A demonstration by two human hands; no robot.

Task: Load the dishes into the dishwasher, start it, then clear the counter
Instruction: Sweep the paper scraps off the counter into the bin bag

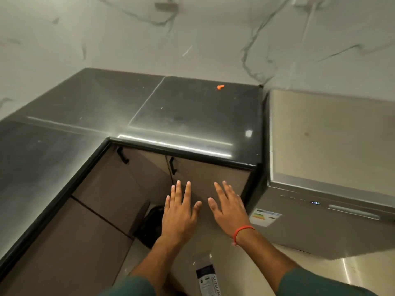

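A steel dishwasher stands at the right with its door closed. A small blue display glows on its front, beside a long handle. The dark L-shaped counter bears only a small orange scrap near the back wall. My left hand and my right hand hover side by side, palms down with fingers spread, in front of the cabinet doors. Neither hand holds anything. No dishes are in view.
Brown cabinet doors with black handles sit under the counter. A plastic bottle with a dark label shows at the bottom, below my arms. A black object lies on the floor in the corner. White marble wall behind.
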